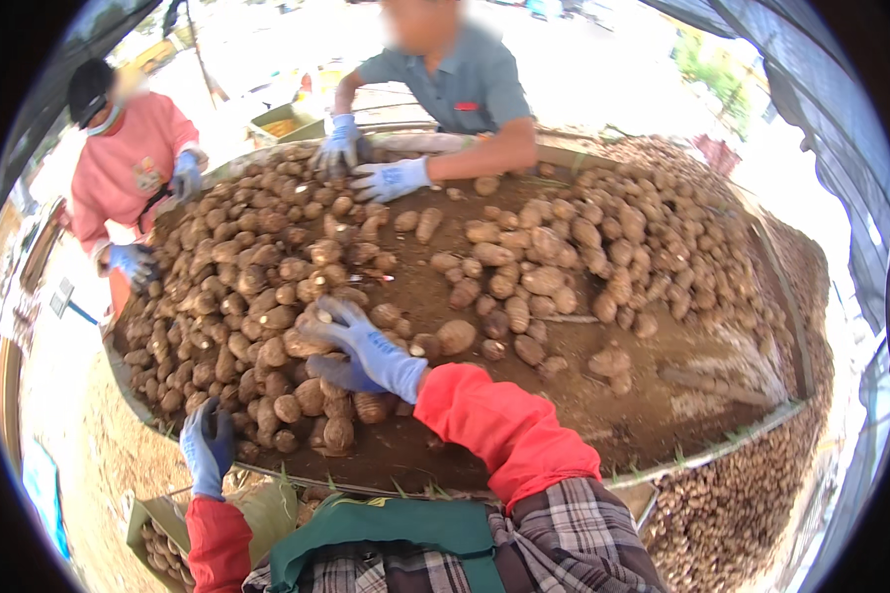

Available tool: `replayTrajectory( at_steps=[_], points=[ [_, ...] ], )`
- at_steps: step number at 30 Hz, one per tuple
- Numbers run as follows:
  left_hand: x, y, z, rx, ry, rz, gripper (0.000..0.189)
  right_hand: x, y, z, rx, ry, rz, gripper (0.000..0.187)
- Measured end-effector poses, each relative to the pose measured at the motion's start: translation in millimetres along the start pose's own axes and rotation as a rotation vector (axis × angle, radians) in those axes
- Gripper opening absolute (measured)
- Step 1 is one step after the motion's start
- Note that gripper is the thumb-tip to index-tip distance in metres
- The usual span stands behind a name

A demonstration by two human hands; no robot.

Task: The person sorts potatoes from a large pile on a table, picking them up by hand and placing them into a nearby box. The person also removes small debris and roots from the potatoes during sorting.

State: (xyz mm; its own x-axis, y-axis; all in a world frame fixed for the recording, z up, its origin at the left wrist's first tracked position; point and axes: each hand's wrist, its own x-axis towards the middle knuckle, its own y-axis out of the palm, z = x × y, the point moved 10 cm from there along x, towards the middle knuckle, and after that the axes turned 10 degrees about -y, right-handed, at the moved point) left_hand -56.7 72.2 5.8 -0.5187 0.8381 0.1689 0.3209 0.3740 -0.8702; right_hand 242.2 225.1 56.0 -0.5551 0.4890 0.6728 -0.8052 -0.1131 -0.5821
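Brown taro corms (252, 278) lie heaped on the left of a large soil-covered sorting table (430, 459). My right hand (371, 345), in a blue knitted work glove with a dark palm, reaches into the near right edge of this heap. Its fingers lie over a few corms, and whether they grip one is hidden. At the table's near-left rim is my left hand (209, 445), gloved the same way. Its thumb and fingers are apart beside the lowest corms, with nothing visible between them. A larger single corm (456, 337) lies right of my right wrist.
A second corm heap (623, 230) covers the table's right side. Across the table, a co-worker's gloved hands (389, 178) touch corms; another person's gloved hand (132, 265) is at the left rim. Below stand a green crate (148, 511) and a large ground pile (719, 504).
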Motion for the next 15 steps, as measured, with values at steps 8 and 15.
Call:
replayTrajectory(
  at_steps=[8,15],
  points=[
    [4,-2,-7,-0.114,0.049,-0.021,0.040,-280,-385,-103,0.218,0.743,-1.156,0.037],
    [-53,-7,-157,-0.036,0.585,0.064,0.056,-322,-300,-130,0.019,0.693,-0.644,0.036]
  ],
)
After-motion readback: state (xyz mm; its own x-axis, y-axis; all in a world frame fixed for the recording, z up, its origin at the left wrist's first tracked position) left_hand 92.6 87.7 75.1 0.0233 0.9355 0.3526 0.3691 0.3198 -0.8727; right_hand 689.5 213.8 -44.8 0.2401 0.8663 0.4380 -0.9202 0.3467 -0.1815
